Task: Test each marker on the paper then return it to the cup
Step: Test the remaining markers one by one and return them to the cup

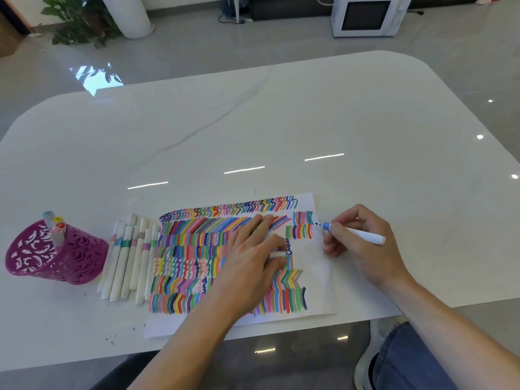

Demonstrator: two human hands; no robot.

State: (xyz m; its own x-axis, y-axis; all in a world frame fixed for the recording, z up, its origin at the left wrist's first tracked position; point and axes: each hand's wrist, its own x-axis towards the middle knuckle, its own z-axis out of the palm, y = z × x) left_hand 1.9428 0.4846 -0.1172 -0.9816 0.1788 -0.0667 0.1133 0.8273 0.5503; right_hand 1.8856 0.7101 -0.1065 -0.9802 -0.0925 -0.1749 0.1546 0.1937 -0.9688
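A sheet of paper (318, 280) covered in rows of coloured strokes lies near the table's front edge. My right hand (363, 243) grips an uncapped blue marker (357, 235), whose tip touches the paper's upper right edge. My left hand (253, 257) lies flat on the paper and holds a white marker cap (277, 255) under its fingers. A magenta cut-out cup (56, 254) at the far left holds three markers. Between cup and paper lies a row of several capped white markers (129, 257).
The white glossy table (281, 122) reaches far back and to the right. A potted plant (81, 21) and a white microwave (365, 15) stand on the floor behind it. My jeans-clad knee (408, 358) shows below the front edge.
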